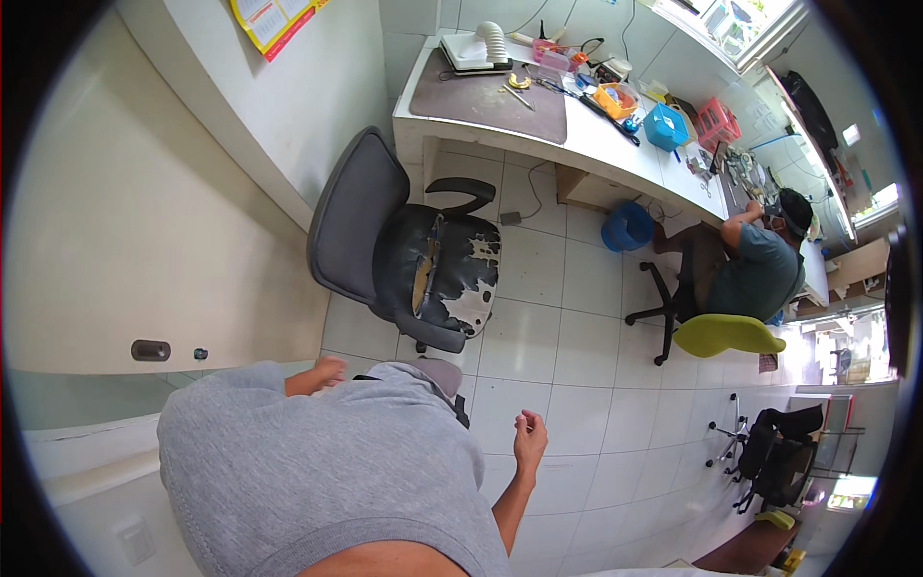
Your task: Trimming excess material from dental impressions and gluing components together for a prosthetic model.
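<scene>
Black, torn upholstery covers the swivel armchair point(399, 252), which stands just beyond the left fingers and ahead-left of the right ones. From my remote view the left hand point(330, 371) is small; I cannot tell how its fingers are set. My feed shows the right hand point(529, 442) above the floor tiles point(586, 413), fingers loosely curled around nothing visible. Left of the left fingers is a beige door point(192, 250); farther ahead of both hands, a white workbench point(663, 169).
</scene>
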